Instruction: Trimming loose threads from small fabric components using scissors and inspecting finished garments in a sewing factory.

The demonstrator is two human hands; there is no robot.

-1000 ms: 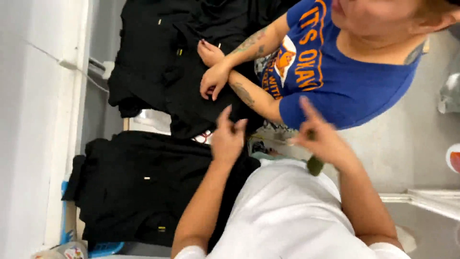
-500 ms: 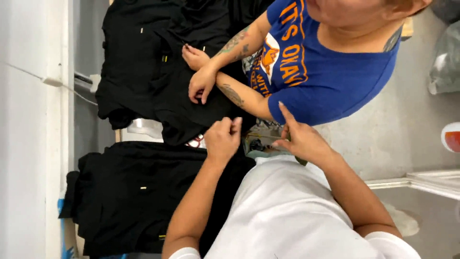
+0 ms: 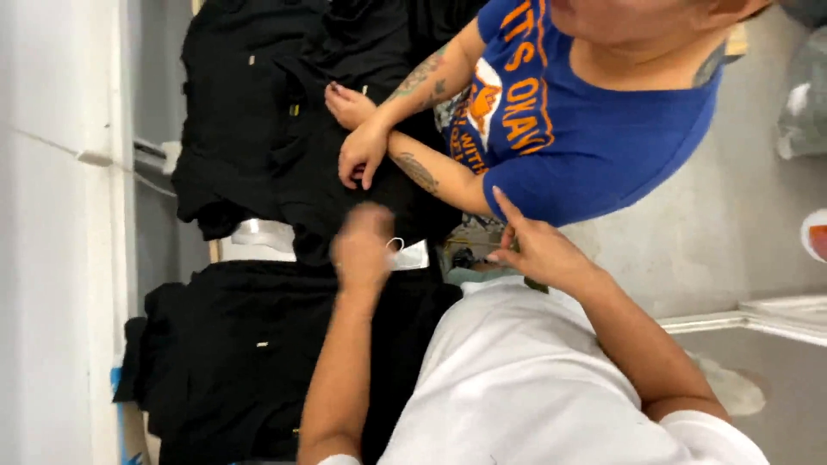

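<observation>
My left hand (image 3: 362, 248) is blurred, with curled fingers, over the edge of a black garment (image 3: 250, 362) beside a white strip with a thin loop (image 3: 405, 255); whether it grips anything is unclear. My right hand (image 3: 536, 251) is raised next to a co-worker's blue shirt (image 3: 594, 146), index finger pointing up. A small dark object (image 3: 536, 284) shows under its palm. The co-worker's hands (image 3: 360, 153) rest crossed on another pile of black garments (image 3: 258, 112).
A white wall or panel (image 3: 60, 258) runs along the left side. A grey surface (image 3: 732, 224) lies on the right, with a pale ledge (image 3: 749, 317) and a plastic-wrapped thing (image 3: 805, 95) at the far edge. My white shirt (image 3: 534, 387) fills the bottom.
My left hand has shifted toward the white strip and is now blurred by motion. My right hand has moved closer to the blue shirt. The co-worker's crossed hands stay on the black pile.
</observation>
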